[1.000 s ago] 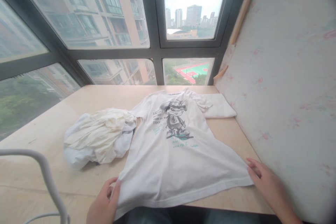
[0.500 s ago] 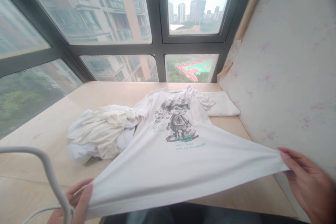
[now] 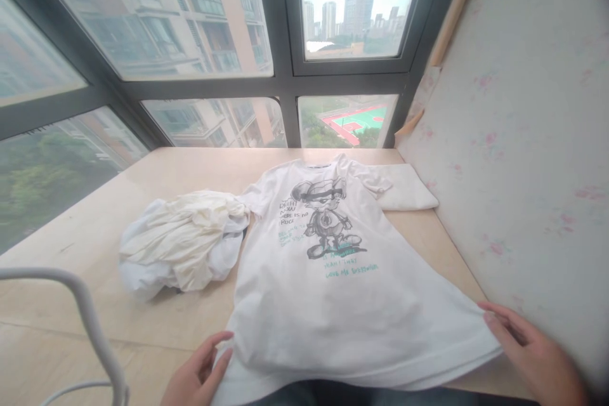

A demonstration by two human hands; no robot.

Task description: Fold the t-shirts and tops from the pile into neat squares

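Note:
A white T-shirt (image 3: pixel 304 317) lies spread front side up on the wooden surface, neck away from me. On its chest is a dark sketched cartoon figure (image 3: pixel 328 219) with black and green lettering. My left hand (image 3: pixel 202 368) pinches the shirt's left side near the hem between thumb and fingers. At the opposite corner, my right hand (image 3: pixel 528 339) grips the hem edge in the same way. The cloth sags between the hands, and its front edge reaches my lap.
A crumpled heap of white and cream clothes (image 3: pixel 185 244) sits left of the shirt. Folded white cloth (image 3: pixel 404 187) lies by the right sleeve, near the papered wall (image 3: pixel 523 139). A bent white tube (image 3: pixel 90 317) rises at the left front. Windows (image 3: pixel 352 3) stand behind.
My hands have come closer together, the left moving right and the right moving inward and down. The stretched hem has slackened, and the shirt body now lies lower and less taut.

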